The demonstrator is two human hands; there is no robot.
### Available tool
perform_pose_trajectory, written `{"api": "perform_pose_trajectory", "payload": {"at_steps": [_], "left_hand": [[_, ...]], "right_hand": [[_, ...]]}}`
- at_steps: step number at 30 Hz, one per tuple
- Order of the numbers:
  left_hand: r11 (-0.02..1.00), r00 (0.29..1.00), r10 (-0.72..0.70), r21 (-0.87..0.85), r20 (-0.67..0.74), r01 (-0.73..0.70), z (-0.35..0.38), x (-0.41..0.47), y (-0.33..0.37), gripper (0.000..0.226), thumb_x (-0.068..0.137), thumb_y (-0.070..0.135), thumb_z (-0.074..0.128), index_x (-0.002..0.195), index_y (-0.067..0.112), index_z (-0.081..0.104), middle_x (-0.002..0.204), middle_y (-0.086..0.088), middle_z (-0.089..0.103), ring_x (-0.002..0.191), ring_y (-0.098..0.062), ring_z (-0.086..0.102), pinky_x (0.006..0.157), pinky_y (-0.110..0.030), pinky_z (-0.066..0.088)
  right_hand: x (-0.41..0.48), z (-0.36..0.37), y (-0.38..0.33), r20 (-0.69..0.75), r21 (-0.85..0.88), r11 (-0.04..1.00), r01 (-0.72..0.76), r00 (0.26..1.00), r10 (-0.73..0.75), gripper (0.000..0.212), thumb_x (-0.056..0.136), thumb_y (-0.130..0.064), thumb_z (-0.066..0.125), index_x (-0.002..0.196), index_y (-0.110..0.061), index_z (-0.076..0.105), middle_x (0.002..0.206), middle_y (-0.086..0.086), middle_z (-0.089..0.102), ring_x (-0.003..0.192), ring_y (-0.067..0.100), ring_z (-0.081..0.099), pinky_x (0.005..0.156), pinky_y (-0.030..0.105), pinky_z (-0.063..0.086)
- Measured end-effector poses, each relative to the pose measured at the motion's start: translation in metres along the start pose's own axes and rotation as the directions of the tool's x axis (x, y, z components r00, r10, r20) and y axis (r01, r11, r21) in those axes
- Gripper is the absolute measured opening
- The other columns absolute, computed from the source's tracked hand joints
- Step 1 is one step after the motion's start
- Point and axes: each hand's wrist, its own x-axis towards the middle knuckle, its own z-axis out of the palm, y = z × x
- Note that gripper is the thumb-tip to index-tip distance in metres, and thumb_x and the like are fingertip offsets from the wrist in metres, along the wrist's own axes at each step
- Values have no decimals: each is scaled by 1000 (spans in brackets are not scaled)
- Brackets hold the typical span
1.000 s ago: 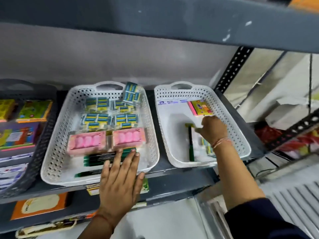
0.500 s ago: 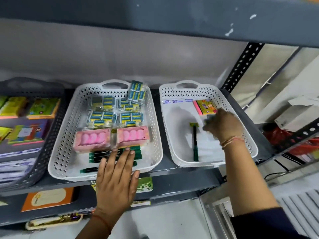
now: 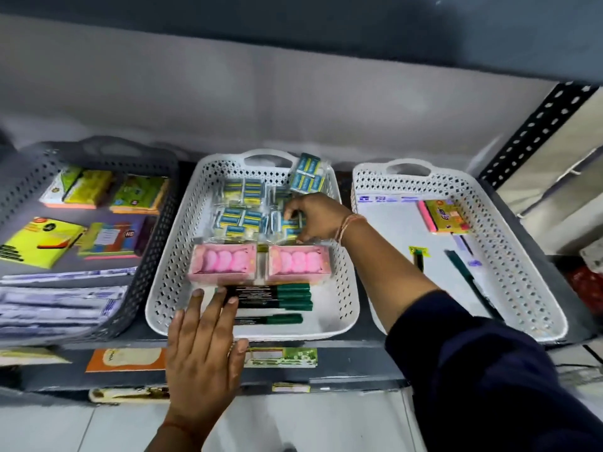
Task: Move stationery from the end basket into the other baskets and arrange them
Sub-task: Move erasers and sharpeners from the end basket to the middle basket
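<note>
The left hand [image 3: 202, 350] lies flat, fingers apart, on the middle basket [image 3: 347, 298] rim. The right hand [image 3: 315, 218] pinches an eraser packet [image 3: 290, 227] among the others. Right of it, the end basket [image 3: 522, 288] still holds pens [image 3: 463, 272] and a pad [image 3: 445, 216].

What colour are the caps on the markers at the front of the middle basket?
Dark green caps on the markers with black barrels, in the head view.

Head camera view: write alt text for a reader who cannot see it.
A person's right hand reaches into the middle white basket, fingers on blue and yellow packets, while the left hand lies flat over its front rim. The white end basket on the right holds a few pens and a pink and yellow pack.
</note>
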Motion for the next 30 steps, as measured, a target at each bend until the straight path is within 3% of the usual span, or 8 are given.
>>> {"api": "perform_pose_trajectory", "payload": {"at_steps": [5, 8, 11, 14, 17, 21, 26, 30], "left_hand": [[1000, 1000, -23, 14, -5, 23, 0, 3, 6, 50, 95, 38, 14, 119, 9, 46, 120, -19, 62, 125, -33, 36, 116, -29, 7], [1000, 1000, -16, -17, -4, 16, -4, 3, 8, 50, 95, 38, 15, 119, 8, 47, 120, -20, 62, 126, -32, 36, 116, -29, 8], [997, 1000, 2, -79, -10, -3, -6, 4, 15, 50, 95, 38, 19, 119, 7, 49, 119, -19, 62, 133, -27, 31, 114, -32, 13], [991, 995, 98, -87, -14, -99, -3, 11, 37, 47, 95, 37, 20, 120, 10, 49, 122, -11, 60, 142, -13, 17, 116, -31, 10], [990, 991, 134, -42, 32, -132, 4, 18, 61, 53, 95, 37, 21, 113, 10, 63, 116, -12, 67, 128, -25, 36, 115, -28, 9], [993, 995, 97, 67, 13, -98, 12, 18, 75, 51, 94, 37, 24, 110, 11, 66, 113, -11, 69, 118, -27, 44, 114, -26, 9], [990, 996, 84, 118, -38, -79, 12, 16, 73, 45, 93, 37, 22, 117, 14, 53, 115, -7, 66, 126, -22, 31, 115, -27, 9], [990, 997, 69, 127, -36, -64, 12, 16, 74, 45, 94, 37, 21, 116, 14, 53, 114, -7, 66, 125, -24, 31, 115, -27, 9]], "right_hand": [[0, 6, 6, 0, 12, 1000, 10, 1000, -10, 55, 72, 2, 71, 123, -8, 55, 131, 14, 56, 120, 29, 54, 103, 40, 46], [-12, 2, 6, -57, 72, 997, 15, 998, -11, 57, 72, 2, 72, 126, -6, 56, 137, 13, 53, 125, 26, 50, 109, 28, 38], [-38, -4, 15, -343, 284, 957, 63, 939, 40, 49, 71, 8, 72, 119, -1, 62, 136, 18, 53, 122, 22, 51, 94, -1, 28], [-66, -8, 48, -589, 284, 959, 0, 789, 174, 41, 75, 7, 67, 115, 0, 65, 133, 21, 56, 124, 28, 51, 102, 12, 30], [-82, -11, 95, -529, 226, 928, -295, 763, 371, 44, 84, -9, 63, 126, -1, 56, 140, 19, 50, 133, 28, 43, 112, 29, 28], [-88, -7, 151, -364, 135, 743, -656, 665, 653, 56, 90, -32, 56, 131, 3, 45, 138, 23, 47, 129, 34, 42, 110, 38, 35], [-87, 7, 175, -259, 104, 568, -816, 530, 808, 77, 90, -46, 49, 146, 0, 20, 154, 26, 18, 141, 41, 19, 119, 48, 19], [-84, 11, 179, -269, 139, 538, -831, 491, 828, 80, 88, -48, 52, 145, -4, 19, 152, 30, 17, 141, 44, 18, 117, 50, 17]]}}
